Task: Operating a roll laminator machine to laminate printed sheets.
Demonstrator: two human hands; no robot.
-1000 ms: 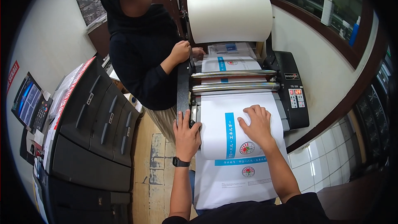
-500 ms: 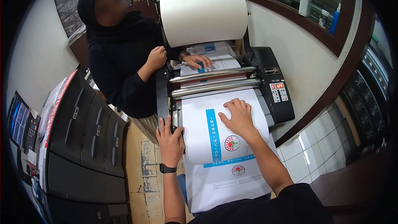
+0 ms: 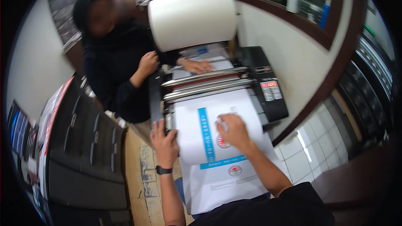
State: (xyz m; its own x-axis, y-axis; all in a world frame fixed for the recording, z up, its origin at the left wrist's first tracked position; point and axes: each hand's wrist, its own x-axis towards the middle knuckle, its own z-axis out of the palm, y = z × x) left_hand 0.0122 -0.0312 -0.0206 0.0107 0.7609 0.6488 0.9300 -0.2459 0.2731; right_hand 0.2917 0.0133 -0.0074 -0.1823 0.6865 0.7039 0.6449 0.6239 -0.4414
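My left hand (image 3: 164,143) rests on the left side of a roller laminating machine (image 3: 155,96), its fingers spread along the edge. My right hand (image 3: 235,130) is over a white printed sheet (image 3: 188,132) with a blue strip and a round red-and-green emblem. Its fingers are loosely bent, slightly blurred, with nothing visible in them. The sheet's far edge lies close to the metal rollers (image 3: 207,90). Under its near end lies another similar printed sheet (image 3: 220,196). Beyond the rollers, a co-worker's hand (image 3: 199,66) lies on paper on the machine's far side.
A large white film roll (image 3: 192,19) sits atop the machine. The control box (image 3: 268,88) with lit red digits is on the right. A co-worker in black (image 3: 119,67) stands at the left, behind a dark drawered cabinet (image 3: 88,142). A wall with a window ledge (image 3: 289,21) borders the right.
My right hand has drawn its spread fingers in and shifted nearer me over the sheet, uncovering a small printed mark. My left hand stays put. The co-worker's far hand lies flatter. The view has shifted.
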